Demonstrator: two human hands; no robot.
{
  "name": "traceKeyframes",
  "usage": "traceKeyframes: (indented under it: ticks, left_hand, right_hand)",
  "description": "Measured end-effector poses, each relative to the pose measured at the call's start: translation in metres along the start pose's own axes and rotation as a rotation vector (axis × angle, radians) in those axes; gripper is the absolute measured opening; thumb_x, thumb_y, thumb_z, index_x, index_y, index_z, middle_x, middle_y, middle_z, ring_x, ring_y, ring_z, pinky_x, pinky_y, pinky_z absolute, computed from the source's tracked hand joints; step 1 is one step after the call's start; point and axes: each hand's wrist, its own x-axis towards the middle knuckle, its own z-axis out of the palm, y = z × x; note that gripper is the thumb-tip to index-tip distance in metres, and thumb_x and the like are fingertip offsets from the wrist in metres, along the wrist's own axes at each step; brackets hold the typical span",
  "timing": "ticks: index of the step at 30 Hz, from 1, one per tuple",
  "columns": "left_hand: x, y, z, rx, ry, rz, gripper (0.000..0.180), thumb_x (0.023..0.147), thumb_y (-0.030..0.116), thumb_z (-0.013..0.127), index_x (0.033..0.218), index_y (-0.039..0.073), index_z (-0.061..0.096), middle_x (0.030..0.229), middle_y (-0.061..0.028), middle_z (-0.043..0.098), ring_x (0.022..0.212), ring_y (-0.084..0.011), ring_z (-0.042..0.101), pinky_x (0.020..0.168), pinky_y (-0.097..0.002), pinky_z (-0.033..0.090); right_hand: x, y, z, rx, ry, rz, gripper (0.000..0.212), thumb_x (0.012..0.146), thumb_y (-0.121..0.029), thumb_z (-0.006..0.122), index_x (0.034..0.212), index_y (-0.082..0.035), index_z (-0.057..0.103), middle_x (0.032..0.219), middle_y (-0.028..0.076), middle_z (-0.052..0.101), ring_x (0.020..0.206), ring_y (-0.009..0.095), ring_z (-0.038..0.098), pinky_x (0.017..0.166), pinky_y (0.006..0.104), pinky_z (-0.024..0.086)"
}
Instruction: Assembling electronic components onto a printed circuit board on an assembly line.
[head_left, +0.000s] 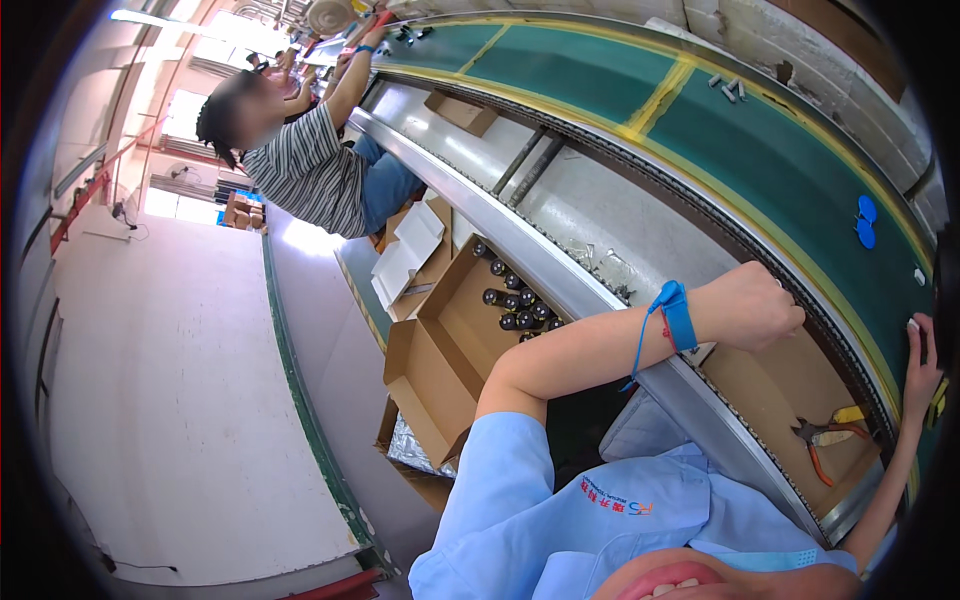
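Trainee: Which step is in hand?

Instructor: Judged by posture, handling of small parts at the green belt (800,170). The right hand (920,375) reaches over the belt at the far right, fingers extended. The left hand (755,305), with a blue wrist strap (679,318) on its wrist, is positioned along the belt's near edge.

Trainee: State the grip of each hand.

Instructor: Left: fingers curled into a loose fist; the finger side faces away, so I cannot tell whether a part is inside. Right: a pale spot shows at the fingertips, too small to identify; I cannot tell whether it is a held part.

Trainee: Where is the nearest part?

Instructor: A small white part (919,277) lies on the belt, just beyond the right fingertips and apart from them. Two blue discs (866,234) lie farther along the belt, near its far edge. A group of silver cylinders (741,90) lies well apart from both hands.

Trainee: What does the next move call for?

Instructor: In my judgement, a fingertip pinch by the right hand if the white part is required, with the strap cord kept off the belt edge.

Trainee: Where is the hand tool?

Instructor: A pair of cutters (812,432) with orange-and-yellow handles rests in the cardboard-lined recess below the belt, between the two arms. Neither hand touches it.
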Motion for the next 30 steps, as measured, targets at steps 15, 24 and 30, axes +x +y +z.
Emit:
traceKeyframes:
  ticks: [15, 24, 30]
  left_hand:
    - [0.0, -0.001, 0.005, 0.023, -0.018, -0.013, 0.021, 0.082, 0.026, 0.061, 0.071, 0.008, 0.059, 0.064, -0.0078, 0.061, 0.063, -0.0279, 0.062, 0.054, -0.039, 0.048]
    - [0.0, -0.002, 0.005, 0.038, -0.011, -0.013, 0.022, 0.082, 0.027, 0.061, 0.072, 0.008, 0.06, 0.064, -0.0074, 0.062, 0.062, -0.0273, 0.063, 0.054, -0.0385, 0.048]
    - [0.0, -0.002, 0.005, 0.032, -0.007, -0.019, 0.022, 0.082, 0.027, 0.061, 0.071, 0.008, 0.06, 0.064, -0.0077, 0.062, 0.062, -0.0281, 0.062, 0.054, -0.0388, 0.048]
  right_hand:
    - [-0.003, 0.008, 0.007, -0.012, 0.023, -0.055, 0.022, 0.096, -0.008, 0.05, 0.114, -0.001, 0.059, 0.111, 0.007, 0.062, 0.102, 0.019, 0.058, 0.089, 0.028, 0.043]
    - [-0.003, 0.013, 0.008, -0.047, -0.005, -0.048, 0.022, 0.095, -0.009, 0.051, 0.115, -0.002, 0.058, 0.112, 0.007, 0.06, 0.107, 0.02, 0.056, 0.092, 0.0296, 0.041]
    - [-0.004, 0.011, 0.007, -0.004, -0.001, -0.035, 0.022, 0.096, -0.009, 0.05, 0.115, -0.001, 0.058, 0.11, 0.007, 0.06, 0.105, 0.019, 0.056, 0.091, 0.0283, 0.041]
